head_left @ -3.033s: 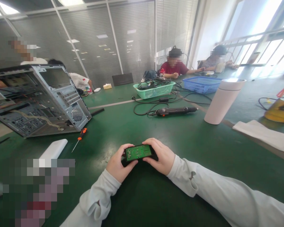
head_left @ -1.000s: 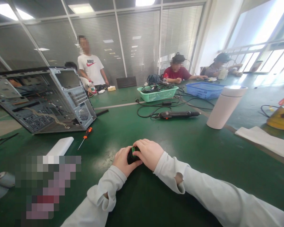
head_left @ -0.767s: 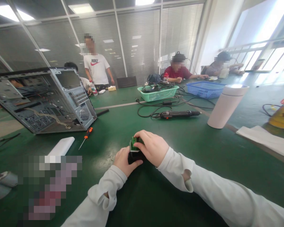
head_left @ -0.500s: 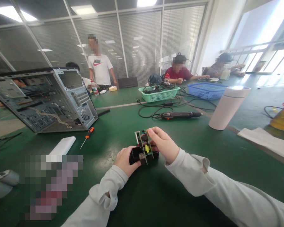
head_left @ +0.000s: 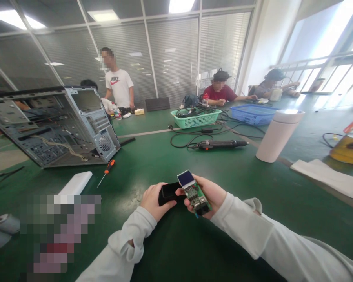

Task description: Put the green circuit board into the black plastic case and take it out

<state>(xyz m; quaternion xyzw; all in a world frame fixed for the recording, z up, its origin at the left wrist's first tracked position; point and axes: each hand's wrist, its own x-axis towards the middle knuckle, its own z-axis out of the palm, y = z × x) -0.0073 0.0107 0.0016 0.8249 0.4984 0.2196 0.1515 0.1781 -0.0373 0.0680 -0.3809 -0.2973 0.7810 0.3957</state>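
Note:
My right hand is closed around a green circuit board with a small dark display at its upper end. The board is tilted so that its display and components face me. To its left, my left hand grips a black plastic case, low over the green table. The case's right end lies partly behind my right fingers, so I cannot tell whether they touch it.
An open computer case stands at the left, with an orange-handled screwdriver and a white box near it. Beyond my hands lie an electric screwdriver and a green basket. A pink tumbler stands right. Several people are behind.
My right hand has lifted the circuit board out of the black case and turned its display side towards me. My left hand still holds the case.

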